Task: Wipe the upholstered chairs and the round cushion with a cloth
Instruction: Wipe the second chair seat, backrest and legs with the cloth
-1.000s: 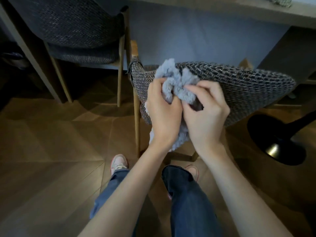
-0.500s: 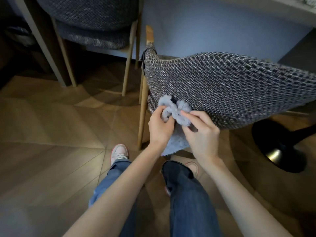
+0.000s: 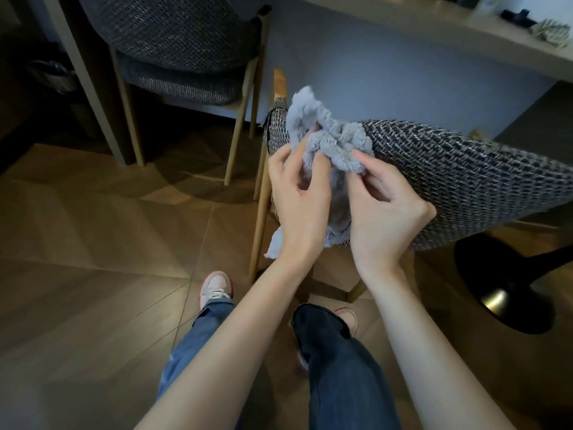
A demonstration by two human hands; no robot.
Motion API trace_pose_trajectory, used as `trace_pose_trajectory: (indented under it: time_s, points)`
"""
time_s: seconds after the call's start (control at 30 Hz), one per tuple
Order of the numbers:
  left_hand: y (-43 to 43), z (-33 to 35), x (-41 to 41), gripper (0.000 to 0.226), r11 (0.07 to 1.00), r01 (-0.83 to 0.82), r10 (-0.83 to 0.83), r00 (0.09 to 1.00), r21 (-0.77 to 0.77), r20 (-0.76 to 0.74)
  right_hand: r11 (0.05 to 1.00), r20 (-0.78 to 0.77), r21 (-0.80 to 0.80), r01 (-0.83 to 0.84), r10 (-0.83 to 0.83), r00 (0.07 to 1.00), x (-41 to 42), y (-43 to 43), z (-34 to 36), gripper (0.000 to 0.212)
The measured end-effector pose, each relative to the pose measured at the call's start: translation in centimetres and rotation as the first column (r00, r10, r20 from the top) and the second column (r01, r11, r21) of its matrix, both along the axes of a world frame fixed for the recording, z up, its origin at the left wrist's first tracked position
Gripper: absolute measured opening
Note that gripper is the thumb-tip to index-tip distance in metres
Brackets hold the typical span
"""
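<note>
A fluffy light-blue cloth [image 3: 328, 141] is bunched up against the top left of the woven grey backrest of the near upholstered chair [image 3: 459, 181]. My left hand [image 3: 297, 197] grips the cloth from the left with curled fingers. My right hand [image 3: 381, 209] pinches its right side between thumb and fingers. A loose end of the cloth hangs down between my wrists. A second upholstered chair [image 3: 183, 48] with wooden legs stands at the back left. No round cushion is in view.
A long table edge [image 3: 465, 29] runs across the top right, with small items on it. A black round stand base [image 3: 502, 290] sits on the wooden floor at the right. My legs and shoes are below, close to the chair's wooden leg [image 3: 260, 218].
The cloth and both hands have risen from the lower part of the backrest to its top left edge. The view has tilted up a little, showing the table.
</note>
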State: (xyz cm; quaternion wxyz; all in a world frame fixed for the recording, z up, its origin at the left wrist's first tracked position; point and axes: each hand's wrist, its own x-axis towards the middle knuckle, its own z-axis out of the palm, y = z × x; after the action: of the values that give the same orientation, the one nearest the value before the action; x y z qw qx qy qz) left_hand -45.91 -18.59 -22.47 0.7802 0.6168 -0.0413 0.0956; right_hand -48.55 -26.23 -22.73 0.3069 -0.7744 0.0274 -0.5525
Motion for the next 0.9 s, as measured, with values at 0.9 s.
trace_pose_trajectory:
  time_s: [0.9]
  points:
    - [-0.3,-12.2,3.9,0.032,0.988,0.087,-0.021,0.896,0.13,-0.443,0.982,-0.542,-0.179,-0.057,-0.05,0.839,1.4,-1.9,-12.1,0.019]
